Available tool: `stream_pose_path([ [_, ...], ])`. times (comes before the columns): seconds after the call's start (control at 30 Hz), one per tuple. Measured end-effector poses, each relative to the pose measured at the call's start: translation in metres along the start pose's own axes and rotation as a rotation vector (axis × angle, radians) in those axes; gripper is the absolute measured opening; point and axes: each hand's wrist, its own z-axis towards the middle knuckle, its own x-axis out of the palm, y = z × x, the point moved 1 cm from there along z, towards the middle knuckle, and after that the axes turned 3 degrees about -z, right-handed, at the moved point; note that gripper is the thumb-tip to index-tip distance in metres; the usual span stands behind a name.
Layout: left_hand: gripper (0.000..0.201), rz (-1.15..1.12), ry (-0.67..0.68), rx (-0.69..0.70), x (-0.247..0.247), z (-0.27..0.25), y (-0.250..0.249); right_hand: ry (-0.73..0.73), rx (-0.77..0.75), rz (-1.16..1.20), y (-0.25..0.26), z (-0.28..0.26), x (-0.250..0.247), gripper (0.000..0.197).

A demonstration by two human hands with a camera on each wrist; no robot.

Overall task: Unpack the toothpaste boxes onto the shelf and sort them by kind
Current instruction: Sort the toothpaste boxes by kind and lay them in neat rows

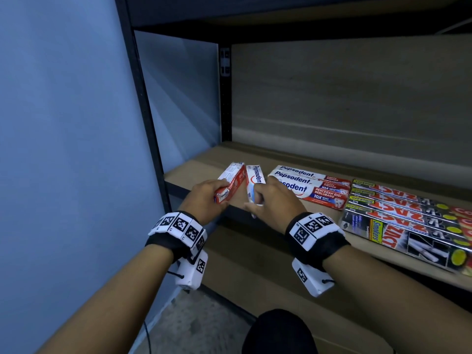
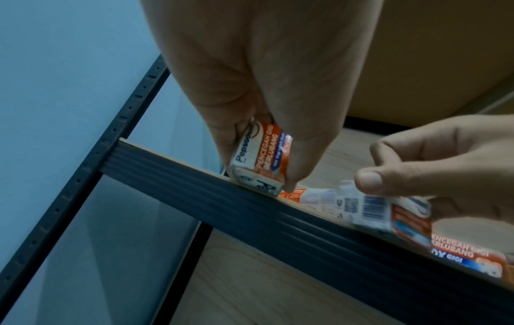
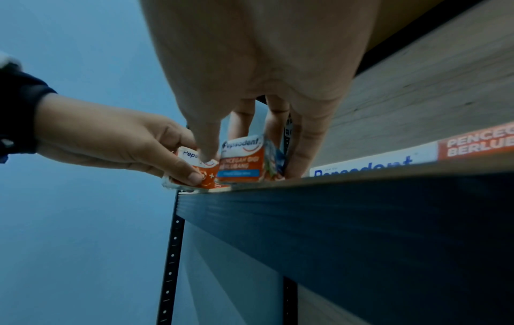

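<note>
On the left end of the wooden shelf, each hand holds a small red-and-white Pepsodent box. My left hand grips the near end of the left box, which lies angled on the board; thumb and fingers pinch that box at the shelf lip. My right hand holds the second small box on its edge, thumb on one side and fingers on the other of the box. Three larger Pepsodent boxes lie side by side just to the right.
Several black-and-silver ZACT Smokers boxes lie in a row at the right of the shelf. A black upright post and a blue wall bound the left. The dark front rail edges the board, with another shelf below.
</note>
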Motion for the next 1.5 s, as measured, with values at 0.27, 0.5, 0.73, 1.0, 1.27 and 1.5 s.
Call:
stream_pose_path([
  [0.27,0.051,-0.114,-0.087,-0.053,0.002,-0.017,-0.009,0.076,0.234,0.036,-0.029,-0.015,-0.019,0.043],
  [0.5,0.044,-0.327,-0.146,-0.218,0.0,-0.02,-0.019,0.051,0.172,-0.132,-0.046,-0.018,-0.038,0.042],
  [0.73,0.035,-0.409,-0.044,-0.256,-0.002,-0.019,-0.03,0.047,0.088,-0.31,-0.052,-0.018,-0.046,0.054],
  [1.0,0.078,0.128,0.176,-0.303,-0.021,-0.013,-0.041,0.093,0.036,-0.442,-0.05,-0.022,-0.046,0.064],
  [1.27,0.055,0.199,0.133,-0.228,-0.019,-0.011,-0.048,0.088,0.085,-0.34,-0.06,-0.027,-0.04,0.065],
  [1.5,0.047,-0.003,0.157,-0.349,-0.021,0.0,-0.043,0.083,0.181,-0.194,-0.06,-0.027,-0.039,0.066],
])
